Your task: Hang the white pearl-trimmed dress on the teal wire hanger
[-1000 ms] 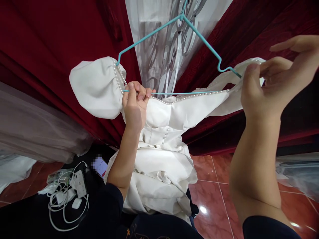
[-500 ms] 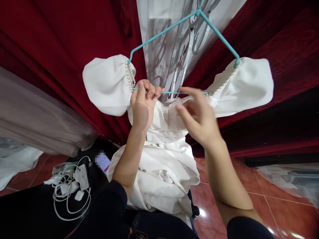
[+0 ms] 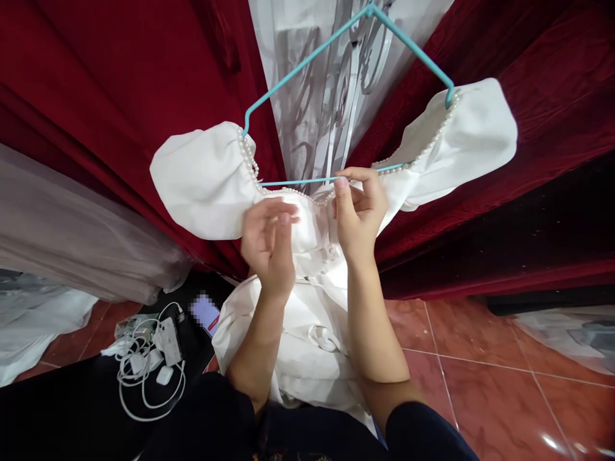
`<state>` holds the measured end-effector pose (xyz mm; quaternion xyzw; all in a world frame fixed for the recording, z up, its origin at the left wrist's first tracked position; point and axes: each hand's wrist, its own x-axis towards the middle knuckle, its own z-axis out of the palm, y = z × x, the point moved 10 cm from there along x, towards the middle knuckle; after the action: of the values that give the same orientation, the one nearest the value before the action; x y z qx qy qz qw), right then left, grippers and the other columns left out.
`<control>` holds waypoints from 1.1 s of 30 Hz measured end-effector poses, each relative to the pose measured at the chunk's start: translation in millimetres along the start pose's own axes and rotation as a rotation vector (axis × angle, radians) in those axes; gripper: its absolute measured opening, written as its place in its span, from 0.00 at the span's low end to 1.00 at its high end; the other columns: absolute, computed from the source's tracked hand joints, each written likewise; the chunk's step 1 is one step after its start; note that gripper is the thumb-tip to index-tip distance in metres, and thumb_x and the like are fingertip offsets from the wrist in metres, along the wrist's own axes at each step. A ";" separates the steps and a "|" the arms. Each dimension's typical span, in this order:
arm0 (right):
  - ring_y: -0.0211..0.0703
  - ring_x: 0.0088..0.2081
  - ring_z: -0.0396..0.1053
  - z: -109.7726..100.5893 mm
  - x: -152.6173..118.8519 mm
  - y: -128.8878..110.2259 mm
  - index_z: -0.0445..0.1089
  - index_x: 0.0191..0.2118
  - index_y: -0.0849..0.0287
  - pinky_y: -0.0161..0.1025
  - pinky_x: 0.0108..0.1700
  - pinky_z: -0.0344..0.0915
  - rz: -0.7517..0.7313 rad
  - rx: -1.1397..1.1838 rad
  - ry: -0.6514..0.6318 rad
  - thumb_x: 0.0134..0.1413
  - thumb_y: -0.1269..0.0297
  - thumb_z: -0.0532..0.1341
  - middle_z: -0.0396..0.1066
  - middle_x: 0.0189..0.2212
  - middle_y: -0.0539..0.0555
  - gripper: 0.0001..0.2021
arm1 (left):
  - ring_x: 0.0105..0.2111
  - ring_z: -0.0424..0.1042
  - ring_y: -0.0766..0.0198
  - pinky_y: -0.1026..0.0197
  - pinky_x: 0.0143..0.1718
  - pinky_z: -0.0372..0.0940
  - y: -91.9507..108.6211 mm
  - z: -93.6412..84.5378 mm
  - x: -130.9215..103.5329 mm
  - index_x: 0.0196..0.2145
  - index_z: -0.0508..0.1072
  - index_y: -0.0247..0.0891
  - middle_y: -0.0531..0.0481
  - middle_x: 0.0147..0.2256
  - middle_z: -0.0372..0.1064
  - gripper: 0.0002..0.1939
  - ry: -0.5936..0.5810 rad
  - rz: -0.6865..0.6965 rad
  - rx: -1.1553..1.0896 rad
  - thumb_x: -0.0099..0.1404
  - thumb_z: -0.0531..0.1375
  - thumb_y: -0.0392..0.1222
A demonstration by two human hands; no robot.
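Note:
A white dress with puffed sleeves and a pearl-beaded neckline hangs from a light-blue hanger. Its skirt drops in folds toward my lap. My right hand pinches the hanger's thin lower bar near the middle of the neckline, thumb against forefinger. In front of the left side of the bodice is my left hand, off the bar, its fingers loosely curled and apart from the thumb. Nothing shows in it. The pearl edging of the left sleeve lies above that hand.
Dark red curtains hang on both sides, with white metal scrollwork between them. On a black surface at lower left lie tangled white cables, a power strip and a phone. Red tiles cover the floor.
My left hand has let go of the hanger's lower bar and dropped lower. My right hand has closed on the bar. The hanger and dress have tilted, the right sleeve rising and the left sinking.

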<state>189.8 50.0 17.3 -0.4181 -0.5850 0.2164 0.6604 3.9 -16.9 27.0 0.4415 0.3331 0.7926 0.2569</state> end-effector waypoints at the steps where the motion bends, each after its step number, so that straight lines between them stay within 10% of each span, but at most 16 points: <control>1: 0.32 0.24 0.53 -0.7 0.3 0.6 0.65 0.47 0.53 0.36 0.26 0.50 -0.002 0.007 -0.003 0.73 0.43 0.55 0.57 0.29 0.48 0.17 | 0.42 0.75 0.63 0.60 0.44 0.71 16.1 -9.4 4.4 0.45 0.78 0.47 0.51 0.41 0.73 0.04 0.094 0.138 0.066 0.74 0.67 0.40; 5: 0.30 0.23 0.53 -6.8 3.6 1.8 0.68 0.46 0.55 0.35 0.26 0.47 -0.008 0.078 -0.035 0.71 0.46 0.60 0.57 0.26 0.45 0.16 | 0.55 0.71 0.54 0.50 0.60 0.66 42.1 -6.0 31.7 0.48 0.74 0.46 0.47 0.48 0.69 0.09 0.123 0.474 0.415 0.71 0.68 0.42; 10: 0.28 0.24 0.53 -10.8 9.2 -1.6 0.70 0.42 0.57 0.35 0.26 0.46 -0.041 0.086 -0.015 0.69 0.47 0.63 0.61 0.28 0.46 0.16 | 0.61 0.67 0.48 0.42 0.72 0.52 14.4 4.1 70.5 0.52 0.74 0.44 0.46 0.54 0.69 0.13 0.010 0.556 0.585 0.70 0.64 0.38; 22: 0.28 0.21 0.47 -4.8 14.0 -15.8 0.67 0.37 0.56 0.35 0.27 0.45 -0.071 -0.010 -0.015 0.69 0.53 0.63 0.47 0.21 0.43 0.13 | 0.44 0.72 0.67 0.58 0.51 0.66 -21.3 -71.1 171.4 0.41 0.69 0.41 0.56 0.39 0.71 0.15 0.102 0.369 0.347 0.72 0.58 0.20; 29: 0.29 0.21 0.48 -14.8 19.2 -10.6 0.66 0.35 0.56 0.35 0.27 0.45 -0.063 -0.020 0.005 0.66 0.55 0.65 0.50 0.21 0.43 0.13 | 0.32 0.70 0.69 0.60 0.36 0.65 -32.4 -38.5 179.6 0.37 0.78 0.35 0.55 0.31 0.72 0.07 -0.049 0.275 0.600 0.72 0.67 0.27; 33: 0.30 0.21 0.48 -12.4 18.7 -11.6 0.66 0.35 0.55 0.36 0.27 0.45 -0.068 -0.009 -0.001 0.66 0.54 0.65 0.50 0.20 0.43 0.13 | 0.28 0.65 0.72 0.63 0.32 0.60 -23.9 -65.2 176.2 0.34 0.72 0.32 0.57 0.28 0.65 0.10 0.125 0.336 0.574 0.75 0.63 0.24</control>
<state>203.4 54.3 38.2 -0.4007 -0.6004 0.1913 0.6651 -134.4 102.4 76.8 0.4952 0.4805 0.7230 -0.0330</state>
